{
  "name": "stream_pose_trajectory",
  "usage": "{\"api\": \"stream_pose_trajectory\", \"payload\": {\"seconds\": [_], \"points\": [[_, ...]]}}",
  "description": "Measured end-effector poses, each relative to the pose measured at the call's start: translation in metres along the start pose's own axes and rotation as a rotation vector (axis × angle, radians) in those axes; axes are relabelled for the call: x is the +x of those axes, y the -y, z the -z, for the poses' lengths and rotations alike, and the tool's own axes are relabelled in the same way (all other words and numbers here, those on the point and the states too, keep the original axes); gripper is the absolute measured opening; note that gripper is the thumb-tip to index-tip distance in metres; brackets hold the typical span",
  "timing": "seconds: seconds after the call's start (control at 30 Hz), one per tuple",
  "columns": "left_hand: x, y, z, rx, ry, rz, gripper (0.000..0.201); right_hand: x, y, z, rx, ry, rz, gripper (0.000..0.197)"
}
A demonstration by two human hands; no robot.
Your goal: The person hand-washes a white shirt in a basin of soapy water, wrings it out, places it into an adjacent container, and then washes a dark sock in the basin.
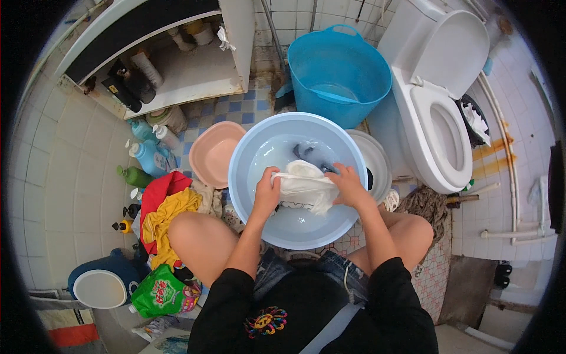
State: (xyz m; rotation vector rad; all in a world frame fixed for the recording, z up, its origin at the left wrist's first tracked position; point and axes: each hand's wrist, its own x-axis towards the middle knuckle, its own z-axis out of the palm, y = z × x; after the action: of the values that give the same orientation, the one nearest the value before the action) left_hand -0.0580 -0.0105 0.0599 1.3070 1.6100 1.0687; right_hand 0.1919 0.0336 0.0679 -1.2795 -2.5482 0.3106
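Note:
A large light-blue basin (247, 218) with water in it stands between my knees. Over the water I hold a wet white cloth (306, 192), perhaps a garment, with dark print along its lower part. My left hand (268, 192) is closed on its left edge, thumb toward the middle. At the other side my right hand (349, 187) grips the right edge. A dark blue-grey cloth (315, 156) lies in the water behind it, partly under the surface. How much of the white cloth hangs into the water I cannot tell.
A pink basin (216, 150) sits to the left, a tall blue tub (339, 71) behind. A pale basin (377, 162) is partly hidden at right, near the toilet (442, 135). Red and yellow clothes (171, 221) pile by my left knee, with bottles (150, 158) and a green pouch (162, 292).

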Motion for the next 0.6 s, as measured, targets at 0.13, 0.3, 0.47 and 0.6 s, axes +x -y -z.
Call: {"api": "stream_pose_trajectory", "payload": {"seconds": [0.13, 0.3, 0.47, 0.6], "points": [[0.001, 0.001, -0.003, 0.092, 0.118, -0.232, 0.043, -0.008, -0.033, -0.027, 0.195, 0.167, -0.346, 0.037], [-0.012, 0.009, 0.005, 0.377, 0.364, -0.104, 0.046, 0.010, -0.020, 0.035, 0.560, 0.404, -0.219, 0.015], [0.001, 0.014, 0.000, 0.309, 0.349, -0.401, 0.027, 0.008, -0.020, 0.034, 1.266, 0.190, -0.536, 0.026], [-0.001, -0.020, -0.010, -0.311, 0.447, -0.193, 0.021, 0.007, -0.028, 0.014, 1.394, 0.087, -0.619, 0.028]]}}
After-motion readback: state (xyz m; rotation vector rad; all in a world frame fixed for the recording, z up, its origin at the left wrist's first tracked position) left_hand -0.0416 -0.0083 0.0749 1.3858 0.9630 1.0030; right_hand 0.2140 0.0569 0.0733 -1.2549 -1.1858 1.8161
